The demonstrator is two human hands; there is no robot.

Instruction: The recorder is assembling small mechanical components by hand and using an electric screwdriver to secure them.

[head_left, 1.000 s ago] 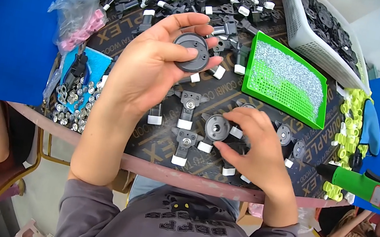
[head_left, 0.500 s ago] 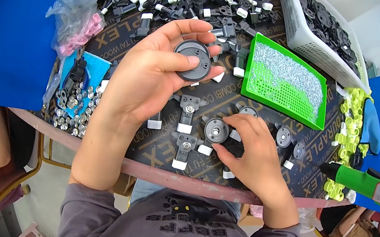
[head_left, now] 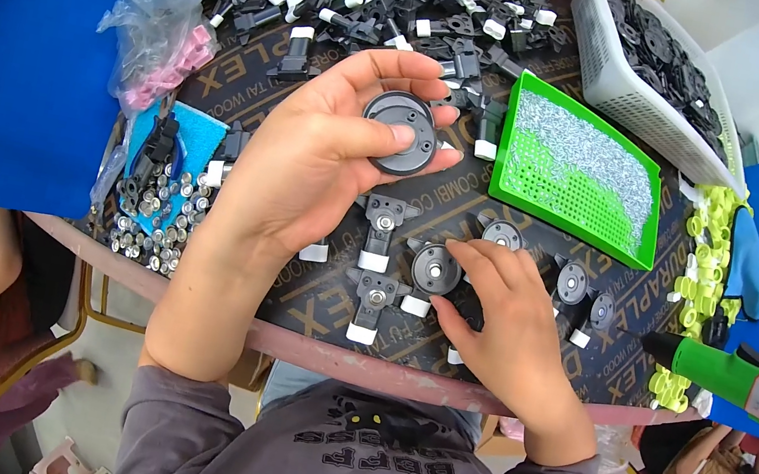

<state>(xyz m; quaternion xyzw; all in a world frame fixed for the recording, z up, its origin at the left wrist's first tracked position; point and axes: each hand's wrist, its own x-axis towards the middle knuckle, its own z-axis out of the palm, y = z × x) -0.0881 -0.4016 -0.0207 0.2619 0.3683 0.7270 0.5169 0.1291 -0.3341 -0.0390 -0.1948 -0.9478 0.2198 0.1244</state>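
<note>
The left hand pinches a grey round disc above the table's far middle, best kept level, while the right hand, fingers loosely spread, steadies a bracketed disc nearby.

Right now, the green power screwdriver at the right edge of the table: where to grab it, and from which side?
Judging by its pose, take the green power screwdriver by the thick green body just behind its black nose. It lies flat, nose pointing left toward the parts, with its top side bare, so coming down from above looks easiest. The right hand, now on the black round parts, is the nearer one.
</note>
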